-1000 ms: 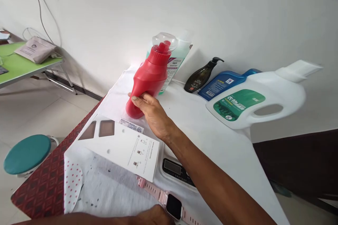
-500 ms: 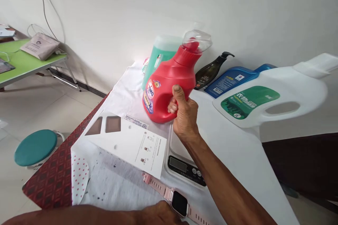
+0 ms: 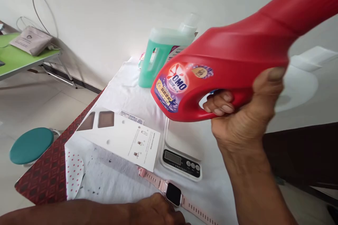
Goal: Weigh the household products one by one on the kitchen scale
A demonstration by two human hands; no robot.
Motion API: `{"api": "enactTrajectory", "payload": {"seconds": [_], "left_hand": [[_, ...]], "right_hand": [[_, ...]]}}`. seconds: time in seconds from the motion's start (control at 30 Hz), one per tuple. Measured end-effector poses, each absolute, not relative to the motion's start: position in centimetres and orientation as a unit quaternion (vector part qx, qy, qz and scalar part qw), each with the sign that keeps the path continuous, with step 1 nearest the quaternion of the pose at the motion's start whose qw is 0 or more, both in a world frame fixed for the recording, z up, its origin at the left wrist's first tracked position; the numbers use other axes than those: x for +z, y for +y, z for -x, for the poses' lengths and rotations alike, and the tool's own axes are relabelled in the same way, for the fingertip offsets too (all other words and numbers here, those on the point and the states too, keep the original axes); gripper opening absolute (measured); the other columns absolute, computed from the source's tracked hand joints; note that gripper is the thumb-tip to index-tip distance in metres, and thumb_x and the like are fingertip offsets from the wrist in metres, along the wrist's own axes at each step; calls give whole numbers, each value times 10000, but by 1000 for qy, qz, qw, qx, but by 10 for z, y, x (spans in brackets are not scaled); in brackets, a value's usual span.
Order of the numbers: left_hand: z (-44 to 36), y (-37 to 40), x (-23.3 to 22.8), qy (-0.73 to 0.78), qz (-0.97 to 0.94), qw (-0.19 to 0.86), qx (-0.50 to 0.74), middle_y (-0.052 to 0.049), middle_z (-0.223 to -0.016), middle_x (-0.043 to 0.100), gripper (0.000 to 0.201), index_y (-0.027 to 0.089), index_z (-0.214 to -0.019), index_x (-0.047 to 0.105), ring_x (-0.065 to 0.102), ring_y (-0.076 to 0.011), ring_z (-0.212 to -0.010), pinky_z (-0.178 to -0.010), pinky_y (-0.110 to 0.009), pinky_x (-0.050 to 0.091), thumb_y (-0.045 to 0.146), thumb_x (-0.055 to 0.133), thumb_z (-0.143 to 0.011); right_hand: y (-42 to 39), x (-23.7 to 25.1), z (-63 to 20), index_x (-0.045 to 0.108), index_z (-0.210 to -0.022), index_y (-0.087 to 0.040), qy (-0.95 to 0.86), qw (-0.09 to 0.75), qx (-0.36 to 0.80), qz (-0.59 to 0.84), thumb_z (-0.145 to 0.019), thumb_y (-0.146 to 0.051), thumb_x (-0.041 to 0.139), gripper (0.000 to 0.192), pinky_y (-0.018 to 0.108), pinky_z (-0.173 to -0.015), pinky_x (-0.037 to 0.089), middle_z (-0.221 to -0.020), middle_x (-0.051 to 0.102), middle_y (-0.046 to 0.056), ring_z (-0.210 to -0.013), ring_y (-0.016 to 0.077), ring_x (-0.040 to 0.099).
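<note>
Red detergent bottle (image 3: 237, 52) hangs in the air over the counter (image 3: 124, 88), carried by the right hand (image 3: 245, 119) alone. From the head camera, the only view there is, its fingers (image 3: 219, 102) are curled shut through the handle opening from below while the thumb presses on the handle's outer side, so the grip is a closed one around the handle. The bottle's long axis runs on a slant: the labelled base end sits low and to the left of the fingers, and the neck climbs up and to the right of them, out past the top corner of the picture, so the cap cannot be seen. Directly under the base, below and left of the fingers, lies a white kitchen scale (image 3: 182, 151); bottle and scale are apart, with clear air between them.

The left hand (image 3: 155, 212) is down at the near edge of the counter, well below and left of the bottle, resting just beside a pink smartwatch (image 3: 173, 193). Whether its fingers are bent or flat cannot be told, since only the back of the hand shows. The right hand is plainly the nearer one to the bottle.

Further from the fingers, beyond the bottle's base, stands a green jug (image 3: 158, 59) against the wall, and a white instruction card (image 3: 124, 140) lies left of the scale.
</note>
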State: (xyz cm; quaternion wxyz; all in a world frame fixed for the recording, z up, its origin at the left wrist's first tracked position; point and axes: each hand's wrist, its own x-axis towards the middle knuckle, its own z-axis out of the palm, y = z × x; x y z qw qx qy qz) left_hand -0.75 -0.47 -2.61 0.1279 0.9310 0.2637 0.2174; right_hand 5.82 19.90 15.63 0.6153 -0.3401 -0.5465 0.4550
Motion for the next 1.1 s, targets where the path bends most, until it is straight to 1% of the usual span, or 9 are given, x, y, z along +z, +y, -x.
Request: {"api": "enactTrajectory", "payload": {"seconds": [0.17, 0.27, 0.43, 0.53, 0.7, 0.83, 0.93, 1.03, 1.1], "left_hand": [[4, -8, -30, 281, -925, 94, 240, 38, -677, 595, 190, 185, -871, 537, 517, -126, -505, -428, -325, 282, 307, 629, -984], [3, -8, -27, 289, -920, 82, 251, 46, -669, 607, 195, 182, -883, 546, 517, -130, -498, -413, -329, 285, 323, 643, -975], [5, -6, -22, 287, -924, 88, 235, 45, -708, 627, 184, 180, -937, 545, 540, -127, -523, -416, -325, 311, 334, 623, -1000], [3, -6, -24, 288, -923, 85, 240, 50, -674, 609, 191, 184, -895, 535, 526, -123, -500, -404, -320, 300, 319, 626, -994], [3, -5, -22, 289, -920, 90, 247, 51, -652, 592, 198, 181, -873, 541, 511, -117, -495, -423, -316, 327, 314, 623, -995], [9, -4, -12, 287, -921, 118, 235, 44, -707, 604, 141, 177, -940, 540, 524, -118, -545, -454, -315, 344, 285, 577, -1021], [11, -4, -9, 278, -927, 133, 215, 41, -734, 597, 108, 177, -974, 522, 527, -117, -562, -464, -315, 338, 261, 560, -1030], [11, -5, -9, 268, -937, 120, 189, 35, -747, 590, 82, 176, -982, 507, 539, -121, -568, -470, -321, 337, 221, 565, -1020], [10, -6, -10, 269, -937, 111, 191, 34, -738, 590, 97, 180, -972, 505, 541, -125, -557, -459, -329, 336, 240, 553, -1030]], "right_hand": [[176, 167, -90, 439, -578, -253, -554, 619, 426, 359, -667, -779, 774, 630, 279, -344, 160, -443, 312, -81, -345, 74, 203], [165, 154, -108, 381, -532, -242, -544, 617, 422, 383, -694, -725, 779, 646, 268, -336, 171, -408, 309, -72, -321, 78, 213], [160, 133, -128, 401, -485, -236, -523, 604, 427, 424, -653, -738, 777, 650, 266, -329, 213, -380, 325, -58, -297, 78, 233], [162, 129, -136, 354, -464, -229, -532, 604, 420, 418, -606, -767, 796, 711, 258, -313, 231, -368, 328, -60, -284, 78, 236], [169, 127, -144, 248, -440, -214, -542, 607, 430, 392, -631, -732, 805, 784, 253, -307, 265, -349, 324, -51, -284, 88, 267], [170, 120, -149, 390, -446, -228, -554, 606, 421, 386, -644, -754, 791, 691, 293, -334, 356, -410, 429, -30, -328, 121, 363], [164, 110, -159, 539, -519, -228, -570, 614, 371, 401, -720, -741, 752, 590, 365, -515, 514, -549, 542, 5, -520, 186, 549], [151, 96, -176, 688, -768, -221, -572, 627, 287, 444, -769, -711, 726, 491, 433, -733, 551, -770, 639, 25, -764, 236, 648], [140, 88, -188, 710, -956, -221, -570, 639, 218, 469, -797, -688, 715, 493, 448, -778, 537, -912, 678, 46, -864, 252, 668]]}}
